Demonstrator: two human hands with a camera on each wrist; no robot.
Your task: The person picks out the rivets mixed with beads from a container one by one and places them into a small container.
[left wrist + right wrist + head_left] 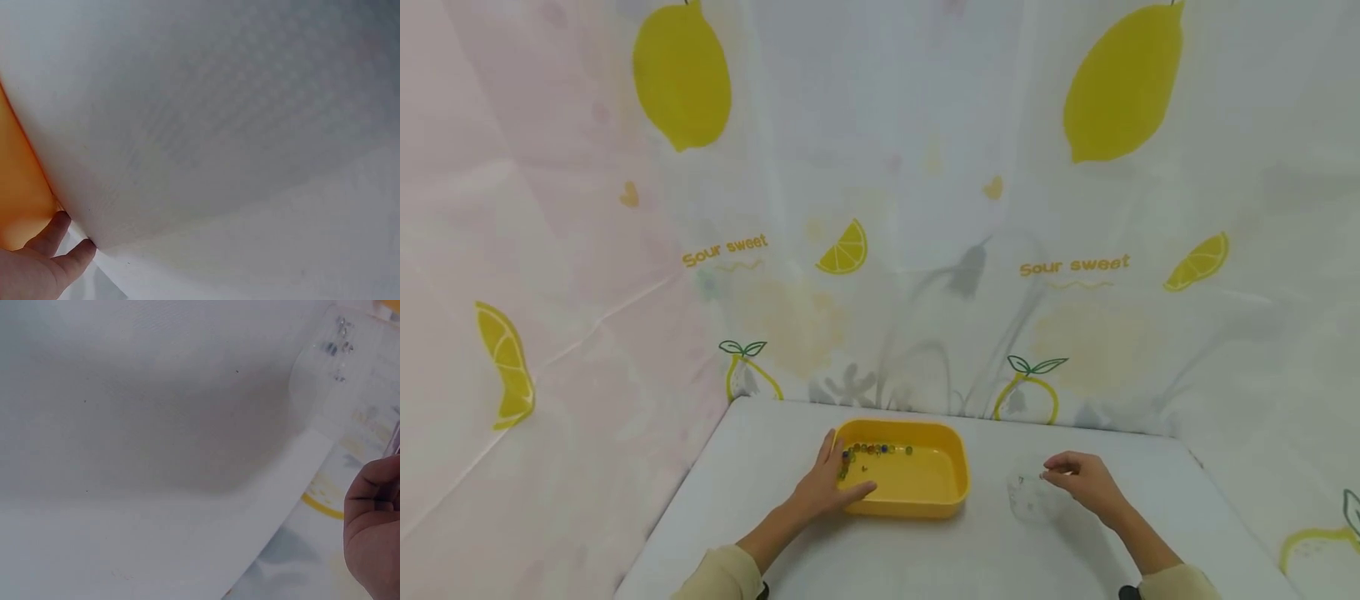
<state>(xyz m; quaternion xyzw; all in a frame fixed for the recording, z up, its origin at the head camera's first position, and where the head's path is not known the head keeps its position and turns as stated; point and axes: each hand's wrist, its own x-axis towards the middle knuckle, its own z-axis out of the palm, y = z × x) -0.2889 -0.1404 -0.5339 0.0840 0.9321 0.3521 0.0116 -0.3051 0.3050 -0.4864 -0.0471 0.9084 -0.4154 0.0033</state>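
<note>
My left hand (831, 483) rests against the left end of a yellow plastic tub (925, 510). Its fingers lie along the outer wall, with the thumb stretched over the front rim. Several coloured glass marbles (870, 449) sit in the tub, mostly along its back and left walls. To the right, a clear cup (1028, 498) stands on the table with a few small shiny pieces (340, 350) showing through it. Over the cup's right rim, my right hand (1086, 483) has thumb and fingertips pinched on a small pinkish thing (395, 440); I cannot tell its kind.
The white table (970, 550) ends at a curtain (910, 333) printed with lemons, which hangs behind it and along both sides. The tub stands near the table's back edge, with a strip of tabletop between it and the cup.
</note>
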